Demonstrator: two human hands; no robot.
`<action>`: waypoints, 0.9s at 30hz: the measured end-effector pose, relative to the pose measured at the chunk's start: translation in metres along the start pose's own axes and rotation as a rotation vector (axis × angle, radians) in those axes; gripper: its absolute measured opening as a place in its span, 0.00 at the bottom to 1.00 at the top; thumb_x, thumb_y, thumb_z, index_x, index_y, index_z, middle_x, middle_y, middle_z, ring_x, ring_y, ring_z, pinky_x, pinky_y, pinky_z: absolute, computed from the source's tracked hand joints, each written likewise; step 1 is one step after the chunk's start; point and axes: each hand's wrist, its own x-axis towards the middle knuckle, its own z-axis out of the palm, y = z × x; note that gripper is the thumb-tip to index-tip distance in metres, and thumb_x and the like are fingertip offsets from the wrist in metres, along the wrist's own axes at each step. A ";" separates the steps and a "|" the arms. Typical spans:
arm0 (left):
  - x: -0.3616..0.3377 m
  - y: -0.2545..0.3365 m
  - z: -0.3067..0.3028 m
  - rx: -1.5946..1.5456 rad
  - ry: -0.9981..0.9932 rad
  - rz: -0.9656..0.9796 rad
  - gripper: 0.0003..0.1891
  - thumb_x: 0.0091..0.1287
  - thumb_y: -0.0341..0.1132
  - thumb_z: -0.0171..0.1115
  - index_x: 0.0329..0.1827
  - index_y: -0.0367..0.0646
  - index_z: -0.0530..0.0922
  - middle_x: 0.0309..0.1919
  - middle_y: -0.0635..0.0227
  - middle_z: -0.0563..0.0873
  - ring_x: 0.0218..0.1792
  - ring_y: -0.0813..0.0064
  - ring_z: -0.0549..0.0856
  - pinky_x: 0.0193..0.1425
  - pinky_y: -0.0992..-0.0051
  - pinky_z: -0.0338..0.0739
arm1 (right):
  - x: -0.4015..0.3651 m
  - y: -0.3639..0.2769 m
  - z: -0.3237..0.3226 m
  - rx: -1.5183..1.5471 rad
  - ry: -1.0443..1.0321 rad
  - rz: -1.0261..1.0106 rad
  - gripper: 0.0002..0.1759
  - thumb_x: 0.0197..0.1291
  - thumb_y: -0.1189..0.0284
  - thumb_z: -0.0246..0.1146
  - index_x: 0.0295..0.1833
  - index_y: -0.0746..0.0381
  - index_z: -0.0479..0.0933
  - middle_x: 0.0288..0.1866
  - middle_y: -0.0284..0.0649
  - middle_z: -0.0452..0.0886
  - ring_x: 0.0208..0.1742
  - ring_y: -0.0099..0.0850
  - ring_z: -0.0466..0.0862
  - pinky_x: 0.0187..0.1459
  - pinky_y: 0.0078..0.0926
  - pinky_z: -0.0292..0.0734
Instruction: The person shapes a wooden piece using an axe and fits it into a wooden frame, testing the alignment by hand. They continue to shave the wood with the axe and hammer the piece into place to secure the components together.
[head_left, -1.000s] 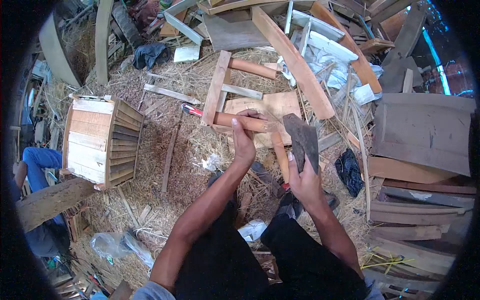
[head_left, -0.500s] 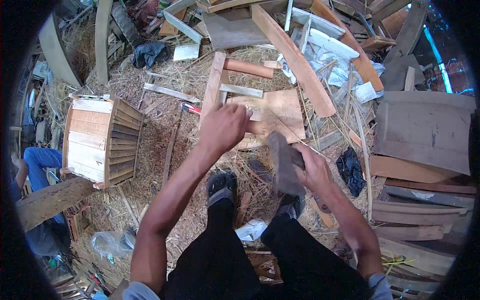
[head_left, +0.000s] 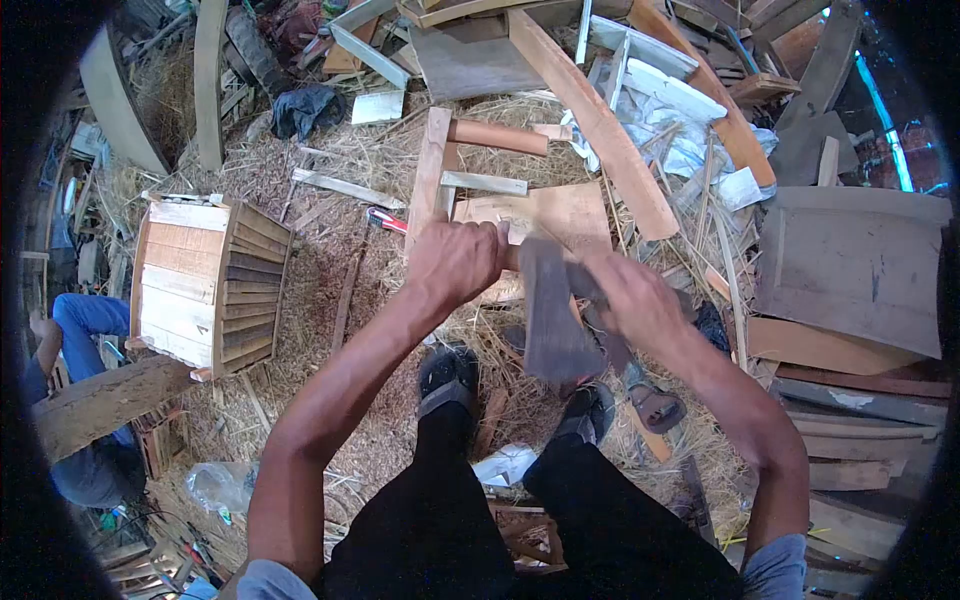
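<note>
The hands are held above the middle of the ground (head_left: 325,245), which is strewn with straw and wood shavings, in a cluttered work area. Weathered boards (head_left: 850,265) are stacked along its right edge, and long planks (head_left: 590,125) are spread toward its far edge. At the left edge, a slatted wooden crate (head_left: 180,280) is placed beside a seated person in blue jeans (head_left: 88,330). Near the left hand, a red-handled tool (head_left: 387,220) is seen beside the wooden frame (head_left: 430,165), which is set just beyond the hands, by a flat wooden panel (head_left: 570,215). A loose sandal (head_left: 658,408) and crumpled white plastic (head_left: 503,465) are found toward the near edge. The near bar of the wooden frame is mostly covered by the left hand (head_left: 452,262), whose fingers are curled tightly around it. A dark wooden block (head_left: 558,315) is gripped in the partly closed right hand (head_left: 640,305), angled close to the bar's end; the exact grip is blurred, and whether block and bar are touching cannot be told.
</note>
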 end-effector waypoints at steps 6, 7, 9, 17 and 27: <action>-0.006 -0.002 0.001 -0.009 -0.042 0.006 0.24 0.79 0.44 0.42 0.26 0.44 0.80 0.22 0.52 0.86 0.26 0.51 0.85 0.43 0.52 0.75 | -0.004 0.000 0.014 -0.126 -0.071 0.074 0.26 0.55 0.75 0.64 0.62 0.63 0.73 0.36 0.45 0.78 0.36 0.42 0.84 0.36 0.41 0.80; -0.003 -0.004 -0.003 -0.005 -0.040 0.001 0.24 0.79 0.44 0.42 0.26 0.44 0.80 0.22 0.52 0.86 0.26 0.51 0.85 0.44 0.52 0.75 | -0.004 0.000 0.013 -0.052 -0.046 0.105 0.26 0.55 0.75 0.64 0.61 0.63 0.73 0.37 0.45 0.78 0.37 0.43 0.84 0.37 0.41 0.80; -0.005 -0.003 -0.002 -0.004 -0.052 -0.006 0.24 0.79 0.43 0.43 0.26 0.44 0.80 0.22 0.53 0.86 0.26 0.51 0.85 0.43 0.53 0.75 | -0.011 -0.006 0.002 0.100 -0.011 0.180 0.26 0.54 0.74 0.65 0.61 0.63 0.73 0.39 0.47 0.79 0.39 0.44 0.84 0.38 0.42 0.80; -0.003 -0.003 0.003 -0.002 0.011 0.018 0.23 0.78 0.43 0.45 0.25 0.45 0.79 0.20 0.55 0.85 0.24 0.51 0.84 0.40 0.53 0.74 | -0.028 -0.030 0.015 0.337 -0.130 0.286 0.29 0.56 0.77 0.64 0.66 0.63 0.70 0.46 0.54 0.80 0.45 0.55 0.84 0.45 0.48 0.81; -0.002 -0.001 0.006 -0.005 0.071 0.040 0.23 0.78 0.42 0.47 0.22 0.46 0.78 0.17 0.55 0.83 0.20 0.52 0.83 0.37 0.54 0.73 | 0.004 -0.050 0.002 0.462 0.007 0.427 0.21 0.69 0.73 0.60 0.63 0.70 0.68 0.43 0.66 0.82 0.46 0.63 0.84 0.45 0.52 0.80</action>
